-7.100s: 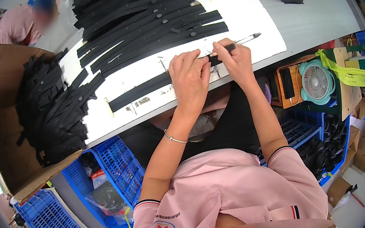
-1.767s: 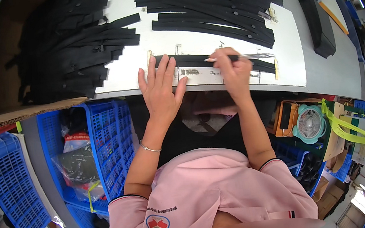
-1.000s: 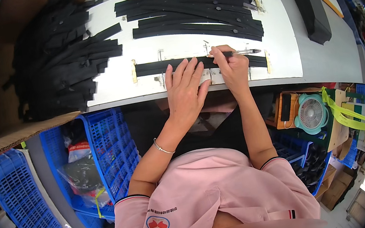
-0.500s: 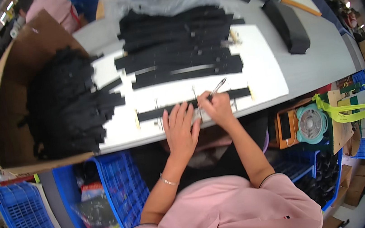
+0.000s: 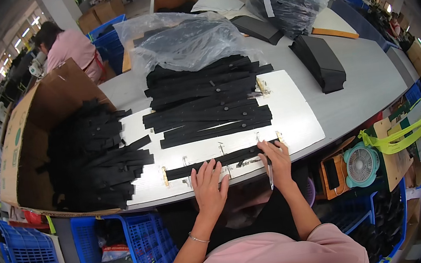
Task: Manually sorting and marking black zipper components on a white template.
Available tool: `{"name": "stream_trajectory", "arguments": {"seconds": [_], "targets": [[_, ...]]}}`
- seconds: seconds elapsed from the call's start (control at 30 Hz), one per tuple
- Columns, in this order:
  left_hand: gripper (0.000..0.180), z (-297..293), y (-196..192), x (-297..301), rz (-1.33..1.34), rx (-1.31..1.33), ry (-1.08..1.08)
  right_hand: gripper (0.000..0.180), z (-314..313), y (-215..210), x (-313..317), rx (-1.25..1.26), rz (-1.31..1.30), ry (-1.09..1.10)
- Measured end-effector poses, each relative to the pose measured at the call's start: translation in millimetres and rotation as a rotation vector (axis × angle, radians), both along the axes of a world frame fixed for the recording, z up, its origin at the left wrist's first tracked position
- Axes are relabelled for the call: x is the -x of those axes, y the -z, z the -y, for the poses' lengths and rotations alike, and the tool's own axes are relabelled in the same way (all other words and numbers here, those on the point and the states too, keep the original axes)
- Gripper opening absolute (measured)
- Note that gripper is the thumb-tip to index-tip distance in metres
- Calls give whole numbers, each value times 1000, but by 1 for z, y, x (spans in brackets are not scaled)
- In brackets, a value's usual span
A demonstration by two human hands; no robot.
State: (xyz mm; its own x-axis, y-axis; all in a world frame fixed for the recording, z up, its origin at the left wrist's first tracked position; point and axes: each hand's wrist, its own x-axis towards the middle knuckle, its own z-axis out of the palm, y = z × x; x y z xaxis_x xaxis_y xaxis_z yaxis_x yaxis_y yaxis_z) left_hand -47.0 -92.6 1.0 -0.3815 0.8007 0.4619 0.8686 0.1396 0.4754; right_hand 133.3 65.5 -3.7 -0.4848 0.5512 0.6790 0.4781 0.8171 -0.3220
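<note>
A black fabric strip (image 5: 234,157) lies across the white board (image 5: 298,115) near its front edge, between yellowish end marks and several dark ink marks. My left hand (image 5: 208,184) rests flat with its fingers spread, the fingertips on the strip's near edge. Tucked in my right hand (image 5: 279,164) is a slim silver pen (image 5: 270,172), its length pointing back toward me. The fingertips of that hand touch the strip near its right end. Beyond it, rows of black strips (image 5: 203,114) are piled on the board, with small dark round spots on some.
At the left stands an open cardboard box (image 5: 19,155) heaped with black strips (image 5: 92,151). Clear plastic bags (image 5: 183,35) and dark folded pieces (image 5: 320,63) lie on the grey table (image 5: 366,70). Blue crates (image 5: 148,244) and a teal fan (image 5: 362,164) flank me. Another person (image 5: 66,52) sits far left.
My right hand has moved right along the strip, and its pen has swung from pointing away to pointing toward me. My left hand stays by the strip. The view has tilted up.
</note>
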Motion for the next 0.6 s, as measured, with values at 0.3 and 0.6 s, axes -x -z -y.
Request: {"name": "stream_trajectory", "arguments": {"seconds": [0.3,0.6], "targets": [[40,1,-2,-5,20,1,-7,48,-10,10,-37,34,42,53],[18,-82,-11,-43,216,-138,240,47,-13,15,-39,73,24,48]]}}
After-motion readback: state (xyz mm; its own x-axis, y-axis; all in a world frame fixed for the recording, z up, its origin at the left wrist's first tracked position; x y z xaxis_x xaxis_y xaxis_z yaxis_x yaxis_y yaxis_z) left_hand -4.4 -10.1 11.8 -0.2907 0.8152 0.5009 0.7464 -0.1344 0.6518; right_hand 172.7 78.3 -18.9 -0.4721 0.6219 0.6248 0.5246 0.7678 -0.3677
